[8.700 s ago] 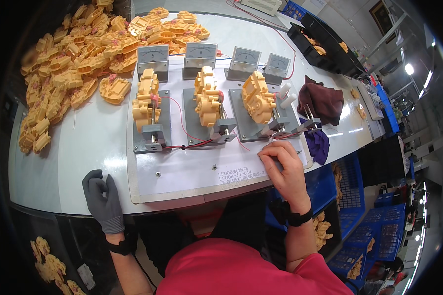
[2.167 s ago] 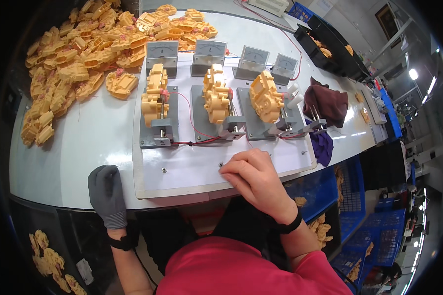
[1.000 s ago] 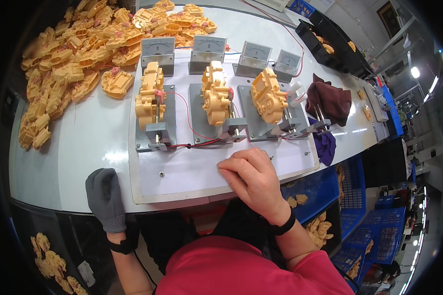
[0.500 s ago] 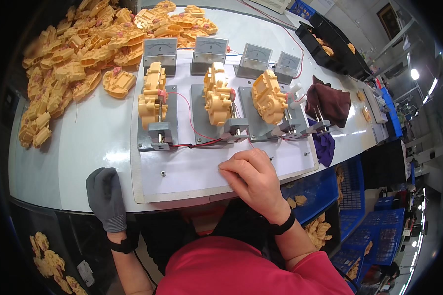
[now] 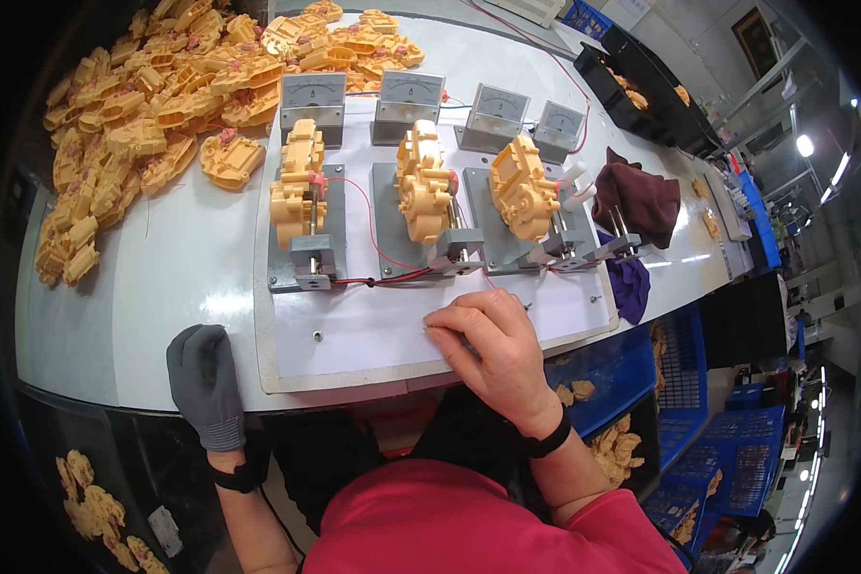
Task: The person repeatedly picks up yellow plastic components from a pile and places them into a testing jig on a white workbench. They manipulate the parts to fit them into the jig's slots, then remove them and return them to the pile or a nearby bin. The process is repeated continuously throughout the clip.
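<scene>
My left hand (image 5: 202,375), in a grey glove, rests at the table's front edge, fingers curled in and nothing visible in them. On the white board (image 5: 392,349), my bare right hand (image 5: 493,346) lies with its fingers bent and thumb close to the index finger; I see nothing held. Beyond it stand three yellow plastic gear housings: a left housing (image 5: 299,191), a middle housing (image 5: 423,187) and a right housing (image 5: 523,191). Each sits on a grey test fixture with a metal clamp. Both hands are apart from the housings. A thin red wire (image 5: 365,215) leads from the left one.
Several analog meters, one being the left meter (image 5: 313,99), line the board's back. A heap of yellow housings (image 5: 163,115) covers the far left. Brown cloth (image 5: 638,201) and purple cloth (image 5: 629,287) lie right of the fixtures. Blue crates (image 5: 727,459) stand lower right.
</scene>
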The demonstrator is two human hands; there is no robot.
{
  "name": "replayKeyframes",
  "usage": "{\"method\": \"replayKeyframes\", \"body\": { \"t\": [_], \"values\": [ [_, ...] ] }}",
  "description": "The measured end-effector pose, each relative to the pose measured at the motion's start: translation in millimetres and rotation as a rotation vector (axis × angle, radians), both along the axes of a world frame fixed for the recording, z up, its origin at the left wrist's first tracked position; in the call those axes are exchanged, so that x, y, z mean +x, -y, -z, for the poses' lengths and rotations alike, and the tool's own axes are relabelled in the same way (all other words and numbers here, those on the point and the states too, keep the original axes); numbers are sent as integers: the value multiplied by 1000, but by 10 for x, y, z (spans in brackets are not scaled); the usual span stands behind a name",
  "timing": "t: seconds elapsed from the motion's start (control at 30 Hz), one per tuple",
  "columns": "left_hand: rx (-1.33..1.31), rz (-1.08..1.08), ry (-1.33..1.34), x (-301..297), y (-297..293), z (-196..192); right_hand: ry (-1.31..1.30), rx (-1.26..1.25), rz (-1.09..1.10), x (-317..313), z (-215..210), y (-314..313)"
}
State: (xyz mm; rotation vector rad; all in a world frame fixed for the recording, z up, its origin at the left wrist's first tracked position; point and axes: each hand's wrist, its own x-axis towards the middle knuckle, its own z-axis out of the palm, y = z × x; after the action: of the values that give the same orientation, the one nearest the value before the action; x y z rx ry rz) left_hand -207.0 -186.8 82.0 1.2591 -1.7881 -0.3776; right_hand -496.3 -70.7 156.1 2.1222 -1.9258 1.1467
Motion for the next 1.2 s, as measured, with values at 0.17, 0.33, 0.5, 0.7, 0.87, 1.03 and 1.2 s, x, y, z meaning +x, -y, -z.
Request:
{"method": "replayKeyframes", "body": {
  "t": [0.17, 0.33, 0.5, 0.7, 0.87, 1.03, 1.2],
  "values": [
    [-11, 6, 3, 10, -1, 6, 0, 4, 16, 8, 5, -1],
    [-9, -2, 9, 7, -7, -5, 12, 2, 39, 28, 18, 7],
    [-5, 2, 0, 7, -8, 1, 20, 5, 46, 40, 8, 6],
    [-4, 1, -7, 9, -2, 15, 62, 39, 50, 44, -18, -1],
    [84, 42, -91, 43, -3, 23, 71, 29, 51, 34, -6, 10],
    [161, 149, -161, -109, -207, -308, 54, 0, 38, 26, 14, 17],
    [-8, 249, 40, -491, -345, -691, 43, -28, 1, -16, 35, 2]
  ]
}}
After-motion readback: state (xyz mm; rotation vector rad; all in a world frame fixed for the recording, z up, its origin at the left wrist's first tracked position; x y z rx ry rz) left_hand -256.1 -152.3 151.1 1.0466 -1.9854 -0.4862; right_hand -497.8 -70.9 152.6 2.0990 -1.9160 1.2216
